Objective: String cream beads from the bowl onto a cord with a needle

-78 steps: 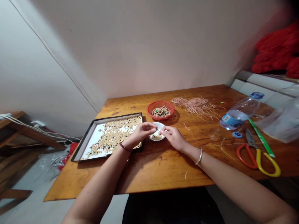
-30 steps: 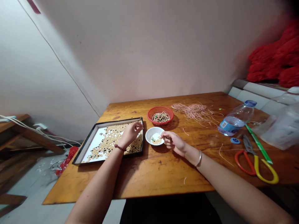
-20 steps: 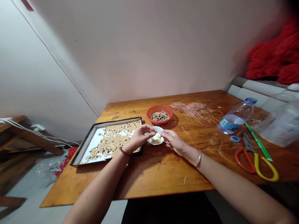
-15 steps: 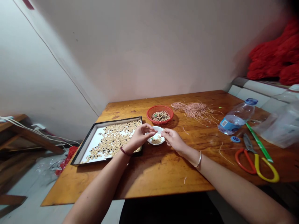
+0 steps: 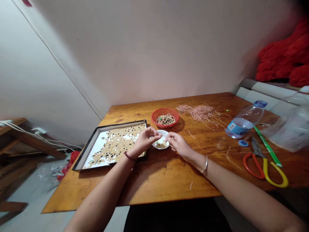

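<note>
Wooden tabletop (image 5: 183, 175): small white dish (image 5: 165, 133) between both hands, left hand (image 5: 145, 140) overhanging its rim, right hand (image 5: 177, 144) just beside. Both grips pinched; anything held too small to tell.

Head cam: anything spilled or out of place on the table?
Stray cord is the only oddity: a short pale pink piece lies alone near the front edge of the wooden table, and a longer one lies by the scissors, apart from the main tangle. The beads sit inside the black-rimmed tray.

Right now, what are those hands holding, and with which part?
The left hand and right hand pinch with fingertips over the white bowl; anything held is too small to tell.
</note>
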`<state>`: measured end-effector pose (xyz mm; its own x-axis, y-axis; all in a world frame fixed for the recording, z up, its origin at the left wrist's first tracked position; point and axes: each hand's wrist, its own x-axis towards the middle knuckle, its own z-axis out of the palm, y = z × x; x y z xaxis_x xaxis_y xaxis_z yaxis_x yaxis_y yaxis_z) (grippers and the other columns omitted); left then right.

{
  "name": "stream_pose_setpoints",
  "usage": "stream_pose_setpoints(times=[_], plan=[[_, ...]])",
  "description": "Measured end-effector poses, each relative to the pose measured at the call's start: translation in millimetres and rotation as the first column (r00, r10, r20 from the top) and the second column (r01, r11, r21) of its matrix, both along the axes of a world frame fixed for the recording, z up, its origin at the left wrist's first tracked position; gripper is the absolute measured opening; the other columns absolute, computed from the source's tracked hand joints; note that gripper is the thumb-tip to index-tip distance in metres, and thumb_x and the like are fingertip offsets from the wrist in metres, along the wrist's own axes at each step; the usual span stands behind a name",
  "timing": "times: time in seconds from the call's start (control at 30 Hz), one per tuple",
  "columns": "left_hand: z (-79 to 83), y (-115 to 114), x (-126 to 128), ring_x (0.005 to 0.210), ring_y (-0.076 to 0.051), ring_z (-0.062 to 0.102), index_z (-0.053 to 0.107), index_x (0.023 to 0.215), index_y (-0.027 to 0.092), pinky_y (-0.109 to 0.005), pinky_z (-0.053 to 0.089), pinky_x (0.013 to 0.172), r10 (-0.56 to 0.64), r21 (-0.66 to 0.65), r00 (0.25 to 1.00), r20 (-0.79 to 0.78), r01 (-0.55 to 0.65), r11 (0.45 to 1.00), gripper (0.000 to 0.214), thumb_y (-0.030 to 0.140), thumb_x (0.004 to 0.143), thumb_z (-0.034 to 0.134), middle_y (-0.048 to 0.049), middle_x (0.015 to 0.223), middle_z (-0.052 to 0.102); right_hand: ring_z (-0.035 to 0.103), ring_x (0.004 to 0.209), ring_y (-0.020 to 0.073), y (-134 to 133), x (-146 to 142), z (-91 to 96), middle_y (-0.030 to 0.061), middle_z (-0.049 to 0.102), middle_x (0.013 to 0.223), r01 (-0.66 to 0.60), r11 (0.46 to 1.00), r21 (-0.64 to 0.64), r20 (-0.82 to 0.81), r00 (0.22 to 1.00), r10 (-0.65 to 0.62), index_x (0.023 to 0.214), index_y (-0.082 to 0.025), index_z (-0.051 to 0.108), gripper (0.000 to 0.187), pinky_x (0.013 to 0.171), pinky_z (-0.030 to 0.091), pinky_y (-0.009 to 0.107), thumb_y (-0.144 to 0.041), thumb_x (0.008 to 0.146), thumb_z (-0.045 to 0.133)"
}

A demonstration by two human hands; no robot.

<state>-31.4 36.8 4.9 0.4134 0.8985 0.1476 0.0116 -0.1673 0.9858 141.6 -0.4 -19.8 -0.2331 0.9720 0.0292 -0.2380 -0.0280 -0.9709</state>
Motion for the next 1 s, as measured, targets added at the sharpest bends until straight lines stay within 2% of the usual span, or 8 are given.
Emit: stream_pose_setpoints(times=[0.27,0.47,0.6,0.63,0.7,0.8,0.87,1.0], plan=[[0.4,0.0,-0.2,0.072,-0.012,0.064,0.048,0.075,0.016,-0.023,0.05,0.067,-0.021,-0.019,1.0,0.005,0.021,1.0,0.042,0.033,0.061,0.083,-0.0035,0.08,0.068,0.015,0.038,0.0044,-0.8,0.1,0.2,-0.0115,0.025,0.048,-0.069,0.998,0.0,-0.062,0.996,0.069,0.071,-0.022,0.042,0.038,0.037,0.01,0.02,-0.054,0.077,0.062],[0.8,-0.2,0.3,0.071,-0.012,0.063,0.048,0.075,0.016,-0.023,0.049,0.066,0.006,0.007,1.0,0.021,-0.006,1.0,0.039,0.032,0.063,0.082,-0.0023,0.077,0.067,0.02,0.038,0.0042,-0.7,0.6,-0.1,-0.0087,0.036,0.054,-0.052,0.998,-0.019,-0.089,0.995,0.05,0.086,-0.02,0.056,0.025,0.037,0.012,0.02,-0.043,0.078,0.061],[2.3,-1.6,0.6,0.071,-0.012,0.063,0.049,0.075,0.016,-0.023,0.049,0.066,0.021,0.034,0.999,0.041,-0.023,0.999,0.037,0.031,0.065,0.081,-0.0011,0.074,0.066,0.018,0.038,0.0049,-0.7,2.2,1.0,-0.0096,0.03,0.049,-0.027,0.999,-0.033,-0.06,0.998,0.025,0.086,-0.018,0.06,0.022,0.038,0.013,0.021,-0.04,0.078,0.059],[2.3,-1.7,0.5,0.071,-0.012,0.063,0.049,0.075,0.016,-0.023,0.049,0.066,0.017,0.035,0.999,0.044,-0.018,0.999,0.036,0.03,0.065,0.081,-0.0012,0.075,0.066,0.021,0.039,0.0055,-0.6,2.6,1.2,-0.0093,0.031,0.049,-0.005,1.0,-0.006,-0.027,1.0,0.005,0.084,-0.018,0.061,0.022,0.038,0.015,0.021,-0.04,0.079,0.059],[1.9,-1.5,0.3,0.071,-0.012,0.063,0.049,0.075,0.016,-0.023,0.049,0.067,0.007,0.032,0.999,0.042,-0.009,0.999,0.035,0.03,0.066,0.08,-0.0019,0.076,0.067,0.033,0.044,0.0074,0.1,3.1,1.3,-0.0061,0.041,0.051,0.038,0.995,0.097,0.046,0.998,-0.043,0.079,-0.017,0.062,0.023,0.044,0.026,0.022,-0.04,0.079,0.061],[0.5,-1.0,-0.1,0.07,-0.012,0.064,0.049,0.076,0.016,-0.024,0.05,0.067,-0.005,0.03,0.999,0.035,0.004,1.0,0.035,0.03,0.066,0.08,-0.003,0.079,0.069,0.051,0.064,0.0126,1.4,3.6,0.7,0.0007,0.059,0.067,0.053,0.971,0.234,0.125,0.989,-0.084,0.072,-0.016,0.064,0.023,0.063,0.04,0.025,-0.038,0.078,0.064],[-0.9,-0.6,-0.2,0.07,-0.012,0.065,0.049,0.075,0.016,-0.024,0.05,0.067,-0.012,0.032,0.999,0.031,0.011,0.999,0.037,0.029,0.064,0.082,-0.0032,0.08,0.069,0.053,0.069,0.0144,1.8,4.0,0.2,0.0019,0.062,0.071,0.037,0.966,0.255,0.154,0.985,-0.078,0.072,-0.015,0.065,0.023,0.069,0.041,0.027,-0.037,0.079,0.063],[-4.5,0.7,-0.3,0.071,-0.014,0.067,0.049,0.075,0.016,-0.025,0.052,0.066,-0.031,0.032,0.999,0.014,0.031,0.999,0.037,0.028,0.063,0.083,-0.0041,0.081,0.07,0.053,0.069,0.0149,1.4,4.5,0.5,0.0015,0.062,0.07,0.015,0.968,0.25,0.165,0.985,-0.058,0.071,-0.015,0.064,0.025,0.07,0.041,0.027,-0.039,0.079,0.062]])
